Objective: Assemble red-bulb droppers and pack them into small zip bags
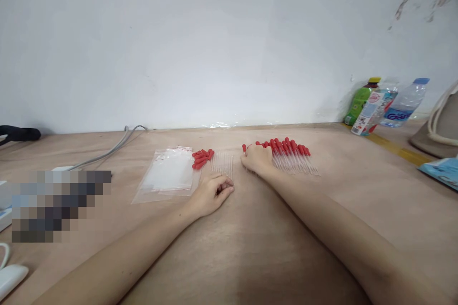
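Note:
My left hand point(211, 194) rests on the table with its fingers curled in towards the thumb; nothing shows in them. Just beyond it lies a row of clear glass dropper tubes point(222, 163) without bulbs. Beside these is a small heap of loose red rubber bulbs point(202, 158). My right hand point(258, 158) is closed at the left end of a row of droppers point(290, 153) with red bulbs, covering part of that row. A dropper's red bulb point(244, 147) peeks out above its fingers; the tube below is mostly hidden.
Clear zip bags point(168, 171) are stacked left of the bulbs. A grey cable point(110, 151) runs at the left, near a blurred-out patch. Bottles point(404, 105) and a carton point(372, 112) stand at the back right, near a brown bag point(434, 126) and blue packet point(442, 171).

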The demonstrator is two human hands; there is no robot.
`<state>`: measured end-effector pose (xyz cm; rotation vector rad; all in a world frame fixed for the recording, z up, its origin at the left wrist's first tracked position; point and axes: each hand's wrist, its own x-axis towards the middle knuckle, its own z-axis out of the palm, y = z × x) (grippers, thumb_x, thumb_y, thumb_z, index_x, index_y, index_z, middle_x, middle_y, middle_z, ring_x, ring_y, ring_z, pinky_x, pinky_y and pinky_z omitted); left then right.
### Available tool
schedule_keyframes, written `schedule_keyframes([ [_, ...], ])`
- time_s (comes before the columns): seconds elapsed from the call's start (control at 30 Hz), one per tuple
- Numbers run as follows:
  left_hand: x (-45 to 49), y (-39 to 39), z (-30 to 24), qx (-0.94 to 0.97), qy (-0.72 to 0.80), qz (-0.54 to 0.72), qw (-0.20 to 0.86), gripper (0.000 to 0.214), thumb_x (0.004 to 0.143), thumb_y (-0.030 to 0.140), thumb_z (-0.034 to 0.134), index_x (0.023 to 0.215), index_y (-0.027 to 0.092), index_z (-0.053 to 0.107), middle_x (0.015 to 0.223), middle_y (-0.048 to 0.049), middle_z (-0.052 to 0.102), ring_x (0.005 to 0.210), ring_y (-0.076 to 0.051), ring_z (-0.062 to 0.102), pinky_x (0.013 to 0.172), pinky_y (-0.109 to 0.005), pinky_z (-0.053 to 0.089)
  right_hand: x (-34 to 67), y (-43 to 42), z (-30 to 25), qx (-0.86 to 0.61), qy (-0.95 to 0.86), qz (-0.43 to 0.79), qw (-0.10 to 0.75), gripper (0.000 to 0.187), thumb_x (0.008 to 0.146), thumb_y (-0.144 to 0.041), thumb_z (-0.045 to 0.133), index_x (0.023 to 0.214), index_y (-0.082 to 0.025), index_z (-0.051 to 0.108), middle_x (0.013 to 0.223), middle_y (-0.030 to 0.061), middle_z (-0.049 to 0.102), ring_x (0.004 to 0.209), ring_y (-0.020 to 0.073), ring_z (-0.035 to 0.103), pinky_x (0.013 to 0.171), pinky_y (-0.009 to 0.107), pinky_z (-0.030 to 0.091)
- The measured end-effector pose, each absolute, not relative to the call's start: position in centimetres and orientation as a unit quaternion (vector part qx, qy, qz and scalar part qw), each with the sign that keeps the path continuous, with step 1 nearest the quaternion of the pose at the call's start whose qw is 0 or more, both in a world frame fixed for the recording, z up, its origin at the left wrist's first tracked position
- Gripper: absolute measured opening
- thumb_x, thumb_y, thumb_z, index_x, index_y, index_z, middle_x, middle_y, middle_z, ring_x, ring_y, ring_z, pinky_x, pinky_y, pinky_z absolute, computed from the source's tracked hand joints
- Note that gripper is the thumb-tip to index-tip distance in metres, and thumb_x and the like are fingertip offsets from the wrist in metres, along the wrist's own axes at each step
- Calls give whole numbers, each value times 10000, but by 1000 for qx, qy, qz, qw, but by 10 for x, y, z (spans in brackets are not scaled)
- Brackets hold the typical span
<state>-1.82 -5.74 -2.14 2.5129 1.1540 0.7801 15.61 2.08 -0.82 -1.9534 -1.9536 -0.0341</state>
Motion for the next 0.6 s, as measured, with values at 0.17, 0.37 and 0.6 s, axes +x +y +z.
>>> schedule_keyframes([
  [0.17,-19,-57,-21,865,401,269,139,140,805,243,480,836,174,598,723,-10,545,640,-115,502,592,-233,407,163,18,-13,-695,-700,-29,162,241,749,-268,454,807,-119,634,816,152,647,808,260,587,731,377,294],
  [0.37,-18,-57,-22,864,400,275,137,137,801,237,485,834,174,602,700,-4,544,625,-113,492,592,-235,400,163,9,-8,-677,-718,-42,154,319,803,-333,388,819,-122,627,817,151,641,823,266,577,766,401,244],
  [0.6,-18,-57,-21,862,410,264,133,148,806,255,479,828,169,598,699,-4,540,630,-114,485,587,-229,398,132,1,-5,-656,-738,-23,156,355,803,-401,382,802,-148,631,836,122,652,801,234,577,798,398,234],
])
